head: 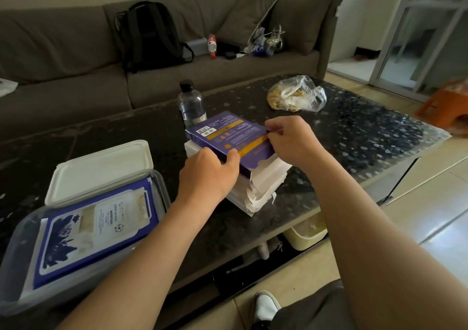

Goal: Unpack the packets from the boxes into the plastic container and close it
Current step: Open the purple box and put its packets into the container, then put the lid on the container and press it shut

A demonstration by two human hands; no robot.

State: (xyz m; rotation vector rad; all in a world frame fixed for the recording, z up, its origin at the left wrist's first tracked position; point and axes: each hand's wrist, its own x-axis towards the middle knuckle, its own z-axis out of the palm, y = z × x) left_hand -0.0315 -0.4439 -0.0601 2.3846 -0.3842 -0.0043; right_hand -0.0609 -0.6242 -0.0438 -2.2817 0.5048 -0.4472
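Head view: the dark table point(354, 132) fills mid-frame. At lower left, the clear plastic container point(15, 266) sits open with a purple packet point(96, 228) inside, its white lid point(101, 170) just behind it. At centre, a purple box point(233, 137) lies on torn white boxes point(263, 180). The left hand point(207, 175) grips its near edge and the right hand point(291, 140) pinches its right edge.

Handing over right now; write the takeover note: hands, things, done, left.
Left hand grips the purple box at its near left edge; right hand pinches its right edge. The box sits on torn white cardboard on the table. Plastic container, at the left, is open with packets inside; its lid lies behind it. Left: open this box, move its packets over, close the lid.
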